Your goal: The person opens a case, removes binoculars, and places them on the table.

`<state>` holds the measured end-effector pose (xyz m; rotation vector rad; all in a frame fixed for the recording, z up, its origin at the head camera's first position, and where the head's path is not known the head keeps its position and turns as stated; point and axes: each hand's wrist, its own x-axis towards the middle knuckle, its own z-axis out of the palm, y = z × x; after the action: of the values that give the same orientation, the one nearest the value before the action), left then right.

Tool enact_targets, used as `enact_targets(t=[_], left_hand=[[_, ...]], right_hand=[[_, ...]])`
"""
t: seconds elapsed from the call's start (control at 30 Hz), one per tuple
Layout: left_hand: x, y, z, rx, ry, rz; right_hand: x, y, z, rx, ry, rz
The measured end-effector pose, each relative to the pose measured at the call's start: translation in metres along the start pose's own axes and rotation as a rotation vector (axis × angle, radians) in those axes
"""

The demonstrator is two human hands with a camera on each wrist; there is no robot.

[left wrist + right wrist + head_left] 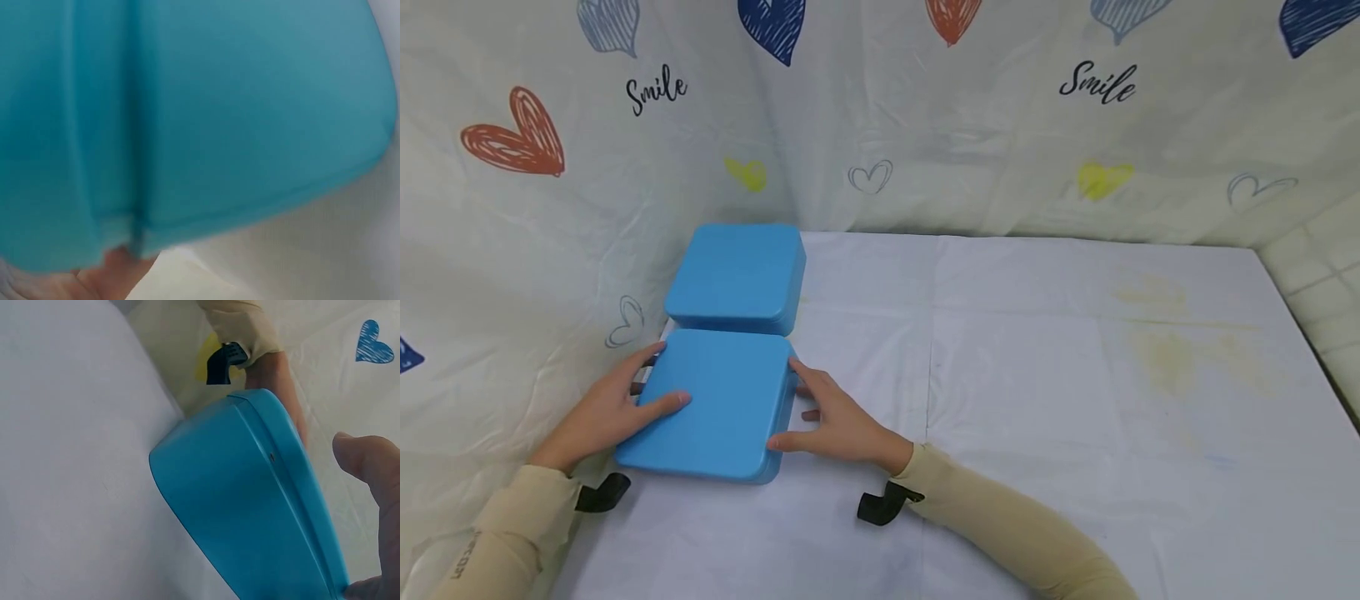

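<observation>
Two blue boxes with rounded corners lie one behind the other at the left of the white table. The near box point(722, 400) has its far side close to the far box point(737, 271). My left hand point(606, 412) holds the near box at its left side, thumb over the lid; its other fingers lie along the side, partly hidden. At the right side is my right hand point(838, 421), fingers spread. In the right wrist view its index fingertip point(362, 589) touches the lid's edge, while the thumb point(359, 456) stands apart from the box.
The white table point(1037, 417) stretches to the right, with faint yellow stains. A curtain point(880, 100) printed with hearts hangs behind and at the left. Black curved pieces point(604, 493) stick out at both cuffs. A striped dark-and-white bit point(643, 375) shows beside the near box.
</observation>
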<state>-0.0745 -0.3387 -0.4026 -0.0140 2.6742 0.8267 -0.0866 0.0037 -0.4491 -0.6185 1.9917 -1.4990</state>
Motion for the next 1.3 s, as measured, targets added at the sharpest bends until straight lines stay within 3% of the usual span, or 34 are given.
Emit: enact_targets(t=[0.27, 0.7, 1.3], left_hand=[[-0.004, 0.000, 0.000, -0.041, -0.042, -0.001], [-0.006, 0.002, 0.003, -0.148, -0.109, 0.027], [-0.002, 0.022, 0.018, -0.150, -0.120, 0.030]], right_hand=[[-0.006, -0.001, 0.002, 0.045, 0.034, -0.007], [-0.017, -0.006, 0.000, 0.087, 0.098, 0.060], [-0.033, 0.000, -0.019, 0.082, 0.151, 0.071]])
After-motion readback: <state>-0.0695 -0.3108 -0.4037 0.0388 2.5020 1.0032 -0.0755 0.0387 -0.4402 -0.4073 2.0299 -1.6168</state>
